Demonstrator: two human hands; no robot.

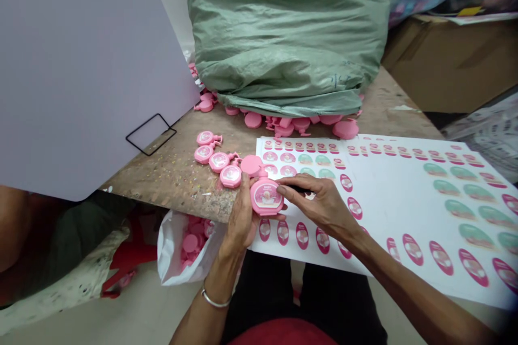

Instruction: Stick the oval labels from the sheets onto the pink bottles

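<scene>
My left hand grips a flat pink plastic bottle-shaped piece with a printed label on its face. My right hand reaches over from the right, its fingertips at the top of that piece, pinching a small dark object whose shape is mostly hidden. Several labelled pink pieces lie in a row on the wooden table just left of my hands. White sheets of oval pink and green labels spread beneath my right forearm. Unlabelled pink pieces lie in a heap farther ahead.
A large green woven sack stands at the back of the table, with a lilac board on a black wire stand at left. Below the table edge is a white bag of pink pieces. A cardboard box sits back right.
</scene>
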